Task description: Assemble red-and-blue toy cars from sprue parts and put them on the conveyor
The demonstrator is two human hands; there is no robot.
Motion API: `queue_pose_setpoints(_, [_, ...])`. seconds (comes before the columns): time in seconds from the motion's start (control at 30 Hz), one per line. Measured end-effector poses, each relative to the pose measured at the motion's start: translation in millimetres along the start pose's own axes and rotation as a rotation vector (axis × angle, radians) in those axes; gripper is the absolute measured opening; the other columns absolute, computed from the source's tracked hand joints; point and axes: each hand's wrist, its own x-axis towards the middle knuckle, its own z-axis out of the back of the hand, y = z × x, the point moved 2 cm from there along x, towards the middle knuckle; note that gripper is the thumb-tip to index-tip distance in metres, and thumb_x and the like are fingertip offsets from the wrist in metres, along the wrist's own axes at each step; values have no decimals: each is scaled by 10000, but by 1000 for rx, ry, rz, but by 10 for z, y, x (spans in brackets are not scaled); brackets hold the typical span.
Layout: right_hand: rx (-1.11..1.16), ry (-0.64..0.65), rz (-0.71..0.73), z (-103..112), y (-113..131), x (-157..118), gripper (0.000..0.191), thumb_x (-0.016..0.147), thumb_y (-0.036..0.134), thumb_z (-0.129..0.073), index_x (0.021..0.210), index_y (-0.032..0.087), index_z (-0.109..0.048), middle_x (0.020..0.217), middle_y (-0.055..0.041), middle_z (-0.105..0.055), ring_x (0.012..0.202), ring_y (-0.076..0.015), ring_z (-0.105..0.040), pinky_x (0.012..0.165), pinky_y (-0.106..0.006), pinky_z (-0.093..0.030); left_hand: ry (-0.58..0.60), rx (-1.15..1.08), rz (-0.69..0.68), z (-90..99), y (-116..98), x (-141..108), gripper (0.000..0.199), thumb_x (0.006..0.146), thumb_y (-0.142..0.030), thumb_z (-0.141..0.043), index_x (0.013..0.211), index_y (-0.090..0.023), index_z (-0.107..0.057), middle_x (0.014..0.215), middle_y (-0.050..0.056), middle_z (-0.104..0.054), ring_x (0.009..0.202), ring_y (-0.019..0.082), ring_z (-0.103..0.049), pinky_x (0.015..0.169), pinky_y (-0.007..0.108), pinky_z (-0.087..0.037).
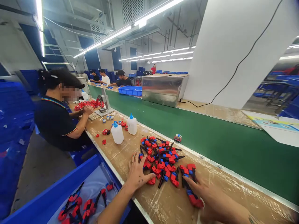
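Note:
A heap of red, blue and black plastic parts (163, 157) lies on the brown worktable (123, 158). Against the heap's left side rests my left hand (137, 172), its fingers spread and its thumb beside a red piece. To the right, my right hand (204, 191) reaches over a smaller group of the same parts (192, 199), fingers apart and touching them; its lower fingers are partly hidden. More of these parts (87, 207) lie on a plastic liner in the blue bin (56, 191) at the lower left.
Two white bottles (117, 133) (132, 125) with blue caps stand beyond the heap. A green conveyor (210, 140) runs along the table, carrying a small block piece (177, 137). At left, a person (58, 115) works near a metal press (105, 102) and red parts (86, 105).

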Motion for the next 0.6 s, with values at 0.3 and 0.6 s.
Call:
queue_pose_setpoints(0.3, [52, -10, 232, 220, 366, 270, 536, 689, 229, -607, 1223, 248, -638, 1188, -106, -616, 1032, -270, -631, 875, -348, -482, 119, -45, -150, -112, -22, 275, 891, 709, -672, -690, 1466, -266, -455, 1516, 151, -405, 1439, 386, -253, 1194, 546, -95])
queue_pose_setpoints(0.6, [2, -335, 74, 840, -174, 850, 301, 881, 383, -489, 991, 229, -723, 830, -58, -725, 767, -243, -665, 745, -335, -496, -177, -428, 21, 383, 268, -249, 430, 731, -470, -750, 1113, -274, -739, 1344, 110, -573, 1328, 372, -418, 1180, 524, -234])
